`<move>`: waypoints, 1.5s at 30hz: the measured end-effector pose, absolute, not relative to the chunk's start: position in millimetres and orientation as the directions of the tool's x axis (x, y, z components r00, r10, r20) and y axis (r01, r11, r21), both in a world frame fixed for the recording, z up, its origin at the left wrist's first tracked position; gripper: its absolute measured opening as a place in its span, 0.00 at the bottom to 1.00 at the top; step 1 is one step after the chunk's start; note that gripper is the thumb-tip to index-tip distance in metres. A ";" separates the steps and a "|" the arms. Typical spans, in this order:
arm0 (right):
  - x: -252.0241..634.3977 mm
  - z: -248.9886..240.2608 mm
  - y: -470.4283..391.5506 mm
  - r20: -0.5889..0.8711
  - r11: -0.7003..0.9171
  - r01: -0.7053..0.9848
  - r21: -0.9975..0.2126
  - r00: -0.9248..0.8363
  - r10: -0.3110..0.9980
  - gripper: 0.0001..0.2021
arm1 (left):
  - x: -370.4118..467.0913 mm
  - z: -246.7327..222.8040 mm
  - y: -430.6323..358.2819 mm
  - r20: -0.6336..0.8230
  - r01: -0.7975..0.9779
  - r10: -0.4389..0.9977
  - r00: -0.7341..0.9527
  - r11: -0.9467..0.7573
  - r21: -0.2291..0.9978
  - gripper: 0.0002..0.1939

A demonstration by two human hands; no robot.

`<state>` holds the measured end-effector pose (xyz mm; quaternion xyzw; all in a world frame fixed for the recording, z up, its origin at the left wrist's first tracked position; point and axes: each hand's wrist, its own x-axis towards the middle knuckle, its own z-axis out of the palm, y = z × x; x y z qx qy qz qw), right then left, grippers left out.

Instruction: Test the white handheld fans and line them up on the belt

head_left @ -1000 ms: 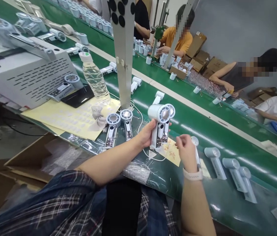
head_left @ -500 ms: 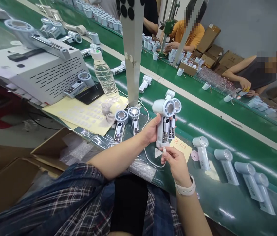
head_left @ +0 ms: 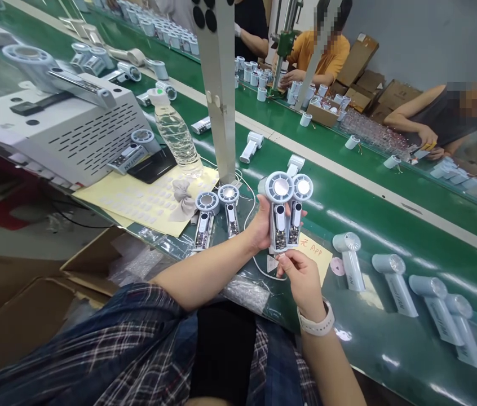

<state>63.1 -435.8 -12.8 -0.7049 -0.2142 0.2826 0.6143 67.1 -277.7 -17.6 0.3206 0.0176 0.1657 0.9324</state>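
My left hand (head_left: 259,226) is closed around a pale blue handheld fan (head_left: 279,217), its open handle with the bare circuit board turned toward me. A second handheld fan (head_left: 295,223) stands just behind and to the right of it; fingertips of the left hand show past its far side, so both seem to be in that grip. At the foot of the front fan, my right hand (head_left: 304,279), with a white watch on the wrist, pinches the plug end of a white cable (head_left: 257,265). The fingers hide the plug, and I cannot tell whether it sits in the fan.
Two opened fans (head_left: 207,217) lie left of my hands, near a yellow sticker sheet (head_left: 137,197) and a water bottle (head_left: 175,132). A metal post (head_left: 220,96) rises ahead. Several closed fans (head_left: 350,262) lie to the right. Co-workers sit across the green conveyor belt (head_left: 340,192).
The front fan has turned in my left hand, so its round face and open handle point more toward me. My right hand stays at its base with the cable. The view has shifted slightly.
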 end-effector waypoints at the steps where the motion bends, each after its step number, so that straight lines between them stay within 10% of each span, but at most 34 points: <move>1: 61.2 -14.5 -434.8 -0.130 -0.145 -0.048 -0.988 0.760 0.637 0.23 | 66.7 -17.4 -277.3 0.077 -0.295 0.316 0.945 0.733 0.612 0.42; 8: 45.7 -28.4 -425.1 -0.135 -0.013 -0.155 -0.988 0.811 0.570 0.25 | 63.2 -14.9 -281.8 0.124 -0.316 0.311 0.942 0.704 0.637 0.42; 16: 49.0 -20.3 -427.4 0.230 -0.019 0.298 -0.954 0.774 0.590 0.19 | 64.1 -8.9 -277.8 0.080 -0.391 0.401 0.912 0.797 0.461 0.38; 29: 45.1 -32.3 -424.8 -0.071 0.169 -0.173 -0.970 0.873 0.483 0.24 | 59.1 -10.4 -288.9 0.163 -0.435 0.418 0.894 0.718 0.544 0.41; 38: 60.7 -22.3 -447.4 0.402 -0.091 0.477 -0.874 0.817 0.413 0.15 | 59.6 -12.8 -279.0 0.198 -0.436 0.396 0.897 0.713 0.549 0.34; 45: 89.8 -20.1 -478.0 0.146 0.038 0.147 -0.988 0.848 0.510 0.24 | 43.3 -15.2 -285.1 0.343 -0.304 -0.055 0.938 0.347 0.887 0.29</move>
